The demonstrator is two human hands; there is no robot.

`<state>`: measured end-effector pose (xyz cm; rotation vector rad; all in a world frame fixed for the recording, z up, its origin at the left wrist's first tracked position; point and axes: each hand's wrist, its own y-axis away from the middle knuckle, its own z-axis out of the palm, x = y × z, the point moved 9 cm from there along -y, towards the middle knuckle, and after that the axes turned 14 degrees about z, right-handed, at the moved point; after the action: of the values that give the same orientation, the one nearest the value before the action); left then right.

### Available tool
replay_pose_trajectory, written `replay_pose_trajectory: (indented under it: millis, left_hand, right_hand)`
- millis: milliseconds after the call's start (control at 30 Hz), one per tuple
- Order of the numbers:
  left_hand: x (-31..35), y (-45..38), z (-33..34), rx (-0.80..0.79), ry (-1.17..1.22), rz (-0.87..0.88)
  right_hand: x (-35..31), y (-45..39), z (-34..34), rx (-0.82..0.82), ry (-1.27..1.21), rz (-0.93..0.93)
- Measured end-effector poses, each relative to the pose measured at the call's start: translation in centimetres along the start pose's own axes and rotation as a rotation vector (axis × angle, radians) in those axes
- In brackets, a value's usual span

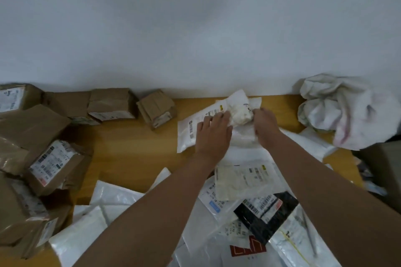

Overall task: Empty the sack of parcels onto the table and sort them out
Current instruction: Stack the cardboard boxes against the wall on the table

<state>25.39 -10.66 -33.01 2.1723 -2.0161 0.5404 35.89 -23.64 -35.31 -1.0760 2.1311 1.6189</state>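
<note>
Against a bare white wall [195,28], the wooden worktop [130,147] carries brown boxes [54,165] at left; my left hand [213,134] and right hand [265,124] grip a small white lumpy parcel [239,112] at mid-back, white mailers [249,212] underneath, crumpled sack [347,110] far right.

Most print here is too blurred for me to read. The white mailer bag [233,228] near me shows digits that look like "170", above a red block logo [247,248] I cannot make out.
</note>
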Motion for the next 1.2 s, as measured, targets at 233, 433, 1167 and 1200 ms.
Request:
replay_pose_trajectory:
  millis: [233,433,1167,1200]
  left_hand:
    - [8.9,-3.9,3.8,-0.135,0.172,0.116]
    - [9.5,-3.3,6.1,-0.277,0.366,0.165]
    - [-21.3,19.0,-2.6,0.110,0.668,-1.016]
    - [-21.5,19.3,-2.5,0.108,0.669,-1.021]
  right_hand:
    - [3.9,0.6,-12.1,0.277,-0.250,-0.012]
    - [2.4,4.9,-14.6,0.740,0.018,-0.391]
    - [-3.5,9.7,28.9,0.028,1.284,-0.977]
    - [-3.5,9.8,29.4,0.030,1.252,-0.972]
